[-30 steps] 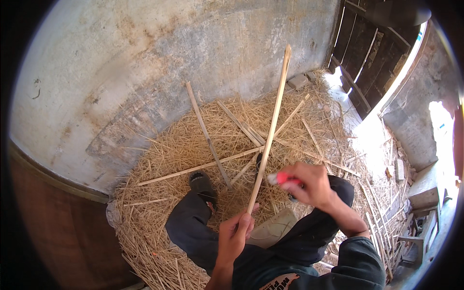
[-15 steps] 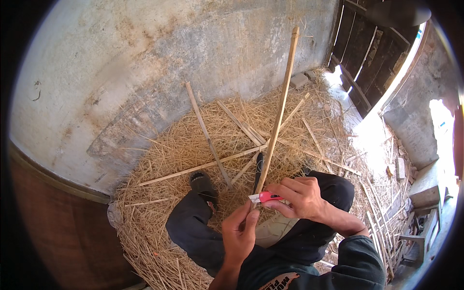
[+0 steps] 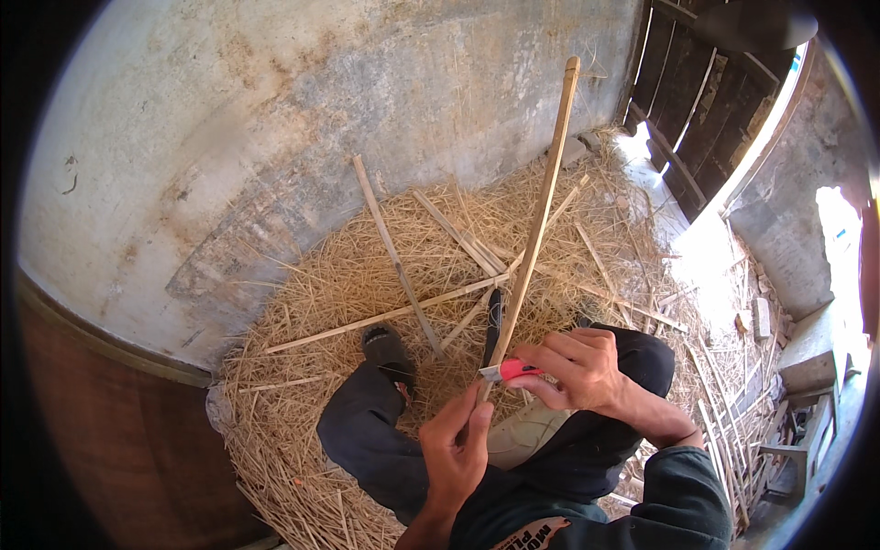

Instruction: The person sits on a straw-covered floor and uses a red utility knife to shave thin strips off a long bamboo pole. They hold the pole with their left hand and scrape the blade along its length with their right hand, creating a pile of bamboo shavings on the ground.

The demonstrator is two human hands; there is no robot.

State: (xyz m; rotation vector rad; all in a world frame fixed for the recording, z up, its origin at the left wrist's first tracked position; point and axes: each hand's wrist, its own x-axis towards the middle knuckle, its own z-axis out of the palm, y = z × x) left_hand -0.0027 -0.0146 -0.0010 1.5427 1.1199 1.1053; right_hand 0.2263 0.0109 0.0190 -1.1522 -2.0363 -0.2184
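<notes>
Above the straw [image 3: 307, 307], my left hand [image 3: 456, 449] pinches the stick [image 3: 543, 206] by its near end, and my right hand [image 3: 579, 371] is wrapped round the knife [image 3: 519, 368], blade against the stick. It looks light, stiff and splintery, best gripped low, clear of the blade.

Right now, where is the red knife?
In the head view, the red knife is in the right hand, its blade at the wooden strip just above the left hand.
</notes>
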